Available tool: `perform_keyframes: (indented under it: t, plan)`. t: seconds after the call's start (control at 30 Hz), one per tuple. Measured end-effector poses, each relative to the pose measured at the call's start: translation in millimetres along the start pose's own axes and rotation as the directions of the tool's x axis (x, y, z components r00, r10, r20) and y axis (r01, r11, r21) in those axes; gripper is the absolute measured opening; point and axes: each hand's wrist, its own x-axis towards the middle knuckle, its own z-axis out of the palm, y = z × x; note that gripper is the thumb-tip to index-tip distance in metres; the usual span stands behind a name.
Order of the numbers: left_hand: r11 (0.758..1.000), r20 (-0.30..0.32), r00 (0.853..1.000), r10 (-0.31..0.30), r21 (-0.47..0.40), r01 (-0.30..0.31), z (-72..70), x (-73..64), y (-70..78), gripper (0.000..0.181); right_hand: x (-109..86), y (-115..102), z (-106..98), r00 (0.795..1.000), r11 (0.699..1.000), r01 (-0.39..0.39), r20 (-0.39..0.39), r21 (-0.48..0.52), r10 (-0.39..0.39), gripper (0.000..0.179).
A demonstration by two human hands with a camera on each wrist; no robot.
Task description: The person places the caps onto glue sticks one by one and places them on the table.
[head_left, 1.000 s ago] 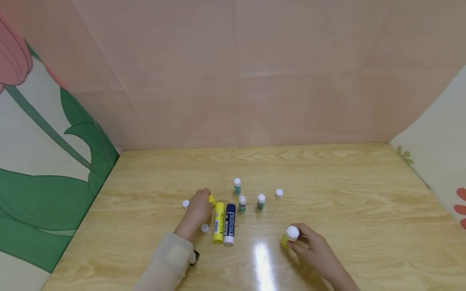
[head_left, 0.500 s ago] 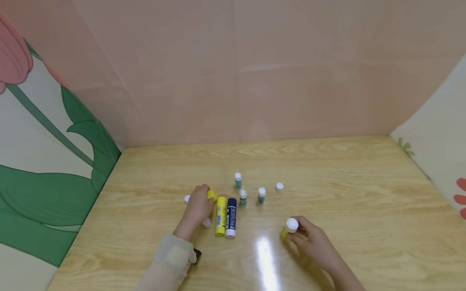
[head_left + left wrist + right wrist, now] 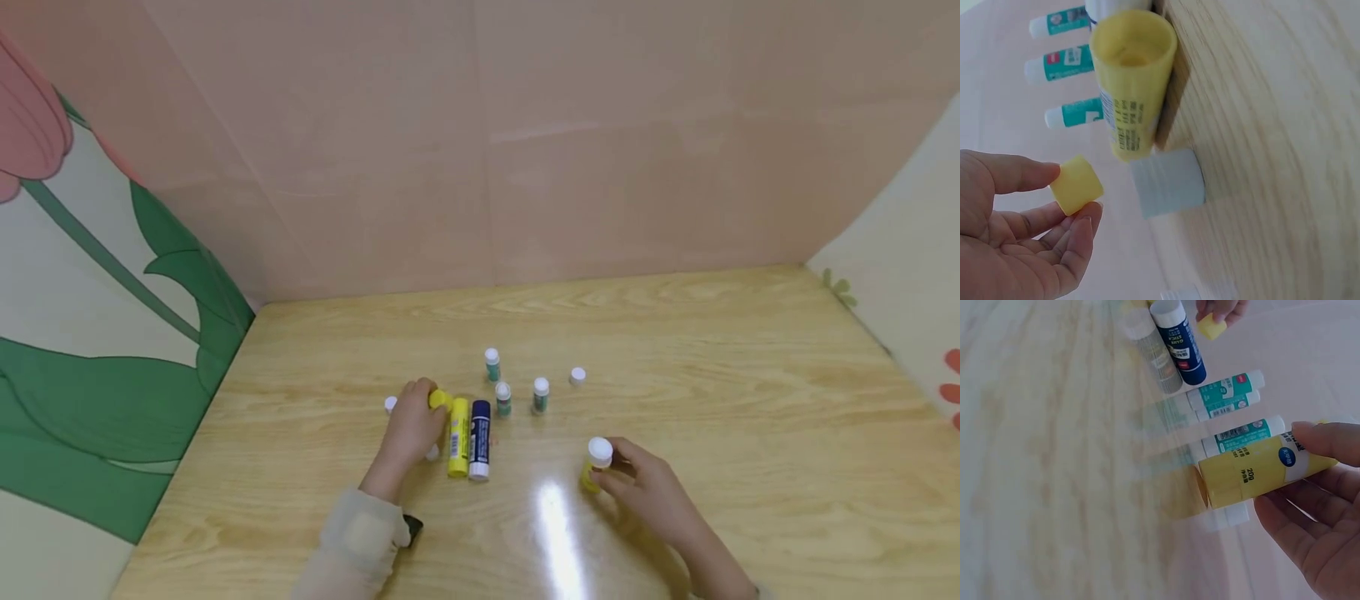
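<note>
My left hand (image 3: pixel 411 421) pinches a small yellow cap (image 3: pixel 1077 185) between thumb and fingertips, left of the lying glue sticks. My right hand (image 3: pixel 651 486) grips a yellow glue stick (image 3: pixel 1254 469) upright, its lower end close to the tabletop and its round white top (image 3: pixel 600 451) facing up. Between the hands lie another yellow glue stick (image 3: pixel 458 437) and a navy glue stick (image 3: pixel 480 440) with a white end, side by side. Beyond them stand three small teal glue sticks with white tops: a rear one (image 3: pixel 492 365), a middle one (image 3: pixel 503 400) and a right one (image 3: pixel 541 396).
White caps lie about on the wooden table (image 3: pixel 675 367): one cap (image 3: pixel 577 377) at the back right, another cap (image 3: pixel 391 404) behind the left hand, a third cap (image 3: pixel 1168 182) beside the left wrist. A pinkish wall (image 3: pixel 487 150) rises behind the table.
The head view has tilted, so the things on the table sit higher in it. The yellow cap in the left hand shows more. The right hand keeps its hold on the yellow glue stick.
</note>
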Motion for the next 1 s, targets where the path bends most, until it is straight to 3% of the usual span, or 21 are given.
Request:
perform_keyframes:
  t: [0.4, 0.8, 1.0]
  plan:
    - [0.992, 0.008, 0.999, 0.034, -0.120, -0.033, 4.0, -12.7, 8.1, 0.032, -0.9, -1.6, 1.4, 0.997, 0.997, 0.082, -0.015, 0.012, -0.081, 0.030]
    - [0.981, 0.025, 0.999, 0.036, -0.190, -0.031, 9.5, -17.4, 11.6, 0.032, -2.3, -4.7, 0.6, 0.997, 0.997, 0.071, -0.015, -0.037, -0.071, 0.032]
    - [0.973, 0.019, 0.998, 0.054, -0.227, -0.048, 12.1, -23.2, 12.7, 0.030, -2.6, -2.7, 2.0, 0.989, 0.988, 0.136, -0.045, -0.076, -0.139, 0.032]
